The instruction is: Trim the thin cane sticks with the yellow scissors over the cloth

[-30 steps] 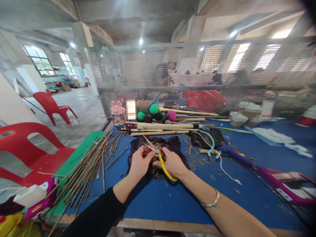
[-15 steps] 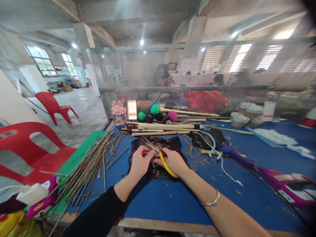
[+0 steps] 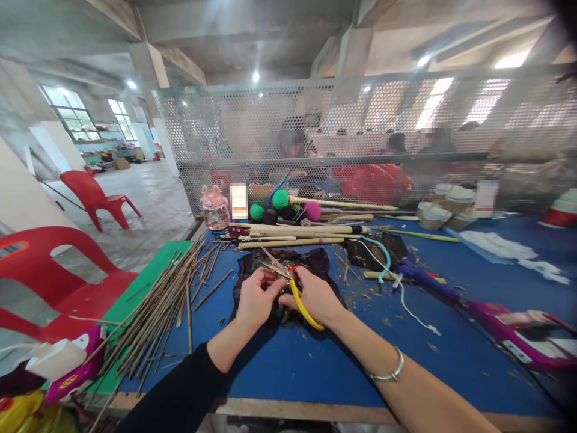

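Note:
My right hand (image 3: 317, 294) is closed round the yellow-handled scissors (image 3: 301, 305), whose parted blades point away and to the left. Close by the blades, my left hand (image 3: 258, 299) is pinched shut; what lies between its fingers is too small to make out. Both hands are over a dark cloth or plastic sheet (image 3: 246, 270) strewn with small brown scraps. To the left, a loose pile of thin dry sticks (image 3: 157, 313) lies across the blue table and a green board.
Pale peeled sticks (image 3: 306, 230), green and pink balls, and a pink bottle (image 3: 214, 207) line the back, before a perforated metal screen (image 3: 252, 126). At right lie a purple-and-white tool (image 3: 518, 337) and a white cord (image 3: 410, 310). Red chairs (image 3: 67, 258) stand left.
The scissor blades have opened wider. My hands stay nearly in place, and the whole view has shifted slightly.

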Motion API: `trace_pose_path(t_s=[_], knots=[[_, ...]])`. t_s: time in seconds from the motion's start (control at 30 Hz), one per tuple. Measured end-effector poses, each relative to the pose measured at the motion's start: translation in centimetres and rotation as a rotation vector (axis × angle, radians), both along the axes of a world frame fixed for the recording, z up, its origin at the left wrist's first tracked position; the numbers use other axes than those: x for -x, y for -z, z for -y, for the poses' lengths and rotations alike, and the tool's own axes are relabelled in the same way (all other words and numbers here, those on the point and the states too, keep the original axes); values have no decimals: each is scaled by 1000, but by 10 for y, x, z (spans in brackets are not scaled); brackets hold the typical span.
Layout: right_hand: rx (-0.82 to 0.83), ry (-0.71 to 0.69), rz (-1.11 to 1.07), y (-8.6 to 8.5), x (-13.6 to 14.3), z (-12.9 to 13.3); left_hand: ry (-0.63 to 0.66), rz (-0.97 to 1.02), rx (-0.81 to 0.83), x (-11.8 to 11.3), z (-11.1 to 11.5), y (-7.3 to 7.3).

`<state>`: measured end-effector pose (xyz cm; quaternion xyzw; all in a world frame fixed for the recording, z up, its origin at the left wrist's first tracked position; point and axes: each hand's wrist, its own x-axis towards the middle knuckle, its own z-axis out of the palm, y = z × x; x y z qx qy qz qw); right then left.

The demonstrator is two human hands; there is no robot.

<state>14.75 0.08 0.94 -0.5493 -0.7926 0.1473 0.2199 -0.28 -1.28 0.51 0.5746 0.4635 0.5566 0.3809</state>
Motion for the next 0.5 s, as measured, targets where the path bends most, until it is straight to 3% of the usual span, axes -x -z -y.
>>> trace_pose_path(t_s=[0.5], knots=[[31,25,15,1,2,-3,-66,-24,43,4,-1,-3]])
